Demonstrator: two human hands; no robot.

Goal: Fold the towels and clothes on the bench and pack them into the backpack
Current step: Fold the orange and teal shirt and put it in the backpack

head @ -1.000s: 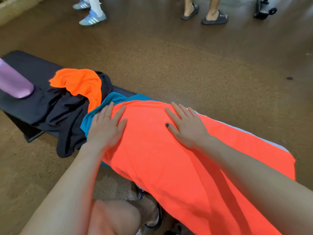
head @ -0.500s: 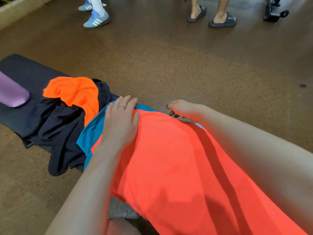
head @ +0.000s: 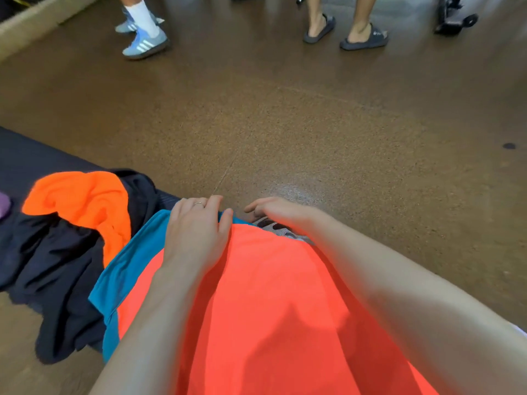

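Note:
A large coral towel (head: 271, 309) lies spread along the bench in front of me, on top of a teal towel (head: 128, 269) that shows at its left side. My left hand (head: 196, 235) lies on their far left corner, its fingers bent over the far edge. My right hand (head: 273, 209) is curled over the bench's far side, fingertips hidden. Under its wrist a grey patterned cloth (head: 282, 232) peeks out. To the left, an orange cloth (head: 82, 201) sits bunched on a crumpled dark garment (head: 65, 266). The backpack is out of view.
The black bench (head: 28, 155) runs off to the left, with a bit of a purple object (head: 4, 205) at the frame's edge. Beyond lies brown speckled floor (head: 313, 124). People's feet in blue sneakers (head: 145, 41) and dark sandals (head: 362, 38) stand at the back.
Both hands slid from the flat middle of the coral towel to its far edge and curled there. The view has tipped forward and closer to the bench.

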